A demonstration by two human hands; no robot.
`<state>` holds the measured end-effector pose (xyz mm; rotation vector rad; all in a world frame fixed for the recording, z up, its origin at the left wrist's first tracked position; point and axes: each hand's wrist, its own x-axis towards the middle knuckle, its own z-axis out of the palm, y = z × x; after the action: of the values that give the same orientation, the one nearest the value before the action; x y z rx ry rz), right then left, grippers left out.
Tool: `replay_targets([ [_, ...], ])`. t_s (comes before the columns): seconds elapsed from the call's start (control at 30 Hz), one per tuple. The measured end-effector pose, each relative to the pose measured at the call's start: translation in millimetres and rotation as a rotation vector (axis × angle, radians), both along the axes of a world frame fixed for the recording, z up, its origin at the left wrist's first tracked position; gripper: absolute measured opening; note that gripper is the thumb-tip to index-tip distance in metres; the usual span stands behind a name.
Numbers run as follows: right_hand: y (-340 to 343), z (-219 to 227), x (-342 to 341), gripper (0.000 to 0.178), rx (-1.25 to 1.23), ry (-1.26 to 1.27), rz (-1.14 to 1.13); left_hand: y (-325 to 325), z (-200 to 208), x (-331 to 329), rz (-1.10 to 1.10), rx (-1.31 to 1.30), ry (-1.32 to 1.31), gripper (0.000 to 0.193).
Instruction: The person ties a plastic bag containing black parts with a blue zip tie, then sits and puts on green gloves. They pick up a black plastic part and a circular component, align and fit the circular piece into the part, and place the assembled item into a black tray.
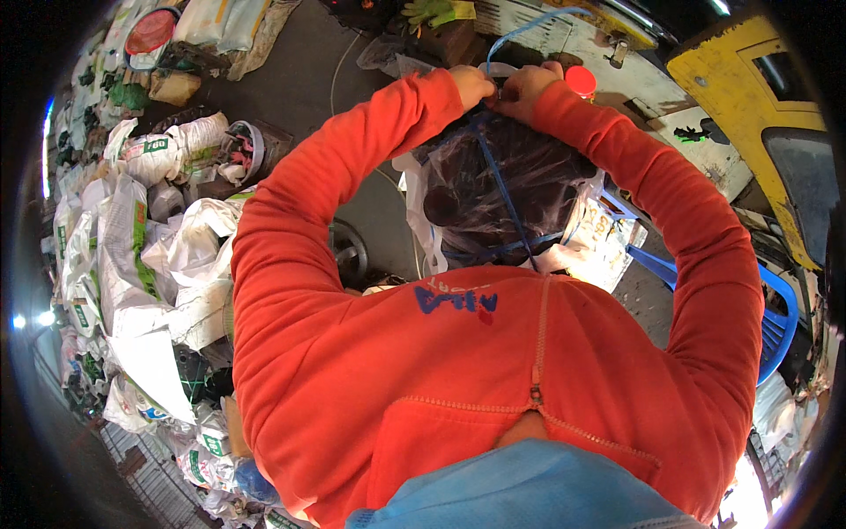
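While the left hand (pixel 473 86) and right hand (pixel 527 90) meet, fingers pinching blue strap (pixel 500 182), the plastic-wrapped bundle (pixel 551 176) sits bodyward of those fingertips, red lid (pixel 580 81) just right.

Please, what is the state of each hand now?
Left hand: closed at the blue cord; exact hold unclear.
Right hand: closed there too; hold unclear.
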<state>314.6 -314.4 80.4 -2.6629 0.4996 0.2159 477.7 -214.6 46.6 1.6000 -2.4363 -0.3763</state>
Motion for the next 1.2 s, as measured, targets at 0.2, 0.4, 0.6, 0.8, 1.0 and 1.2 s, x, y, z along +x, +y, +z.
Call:
replay_targets([
  [0.2, -4, -8, -2, 0.034, -0.235, -0.299, 0.307, 17, 4, -18, 0.363, 0.18, 0.303, 0.023],
  [0.4, -4, -9, -4, 0.018, -0.159, -0.409, 0.288, 20, 0, -17, 0.352, 0.178, 0.414, 0.023],
  [0.6, -37, -21, -9, 0.02, 0.38, -0.428, 0.552, 14, -16, -15, 0.283, 0.097, 0.311, 0.021],
  [0.8, -94, -9, -53, 0.032, 1.15, -0.23, -0.312, 14, -27, -9, 0.052, -0.043, 0.228, 0.017],
  [1.0, -109, 30, -76, 0.023, -0.799, -0.168, 0.3, -2, -43, -9, 0.061, 0.1, 0.191, 0.018],
  [1.2, -20, -28, -27, 0.03, -0.089, -0.252, 0.278, -1, -40, -16, 0.106, 0.05, -0.092, 0.024],
])
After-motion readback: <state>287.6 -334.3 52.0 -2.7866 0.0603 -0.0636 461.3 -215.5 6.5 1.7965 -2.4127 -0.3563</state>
